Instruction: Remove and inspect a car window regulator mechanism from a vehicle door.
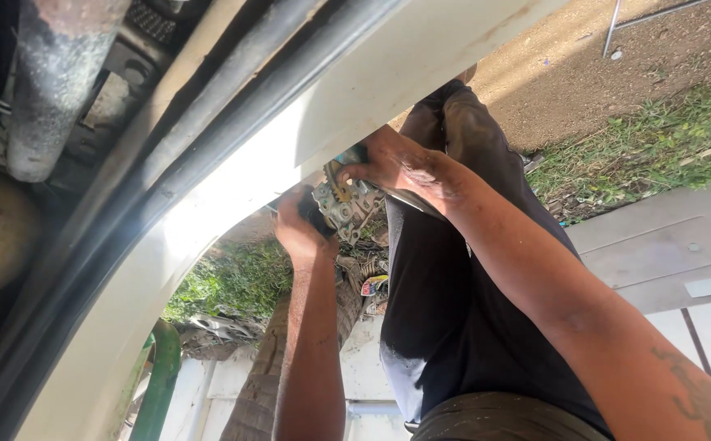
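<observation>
Fingers (372, 167) of both hands: closed around a grey metal latch assembly (346, 206), frame centre. Left hand (300, 224) grips below; right hand (400, 163) above, against white panel edge (388, 90).

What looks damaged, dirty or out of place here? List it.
The white body panel has rusty brown stains near its edge. Both hands, left hand and right hand, look grimy as they hold a bare metal latch mechanism. Scraps of litter lie in the grass below.
</observation>
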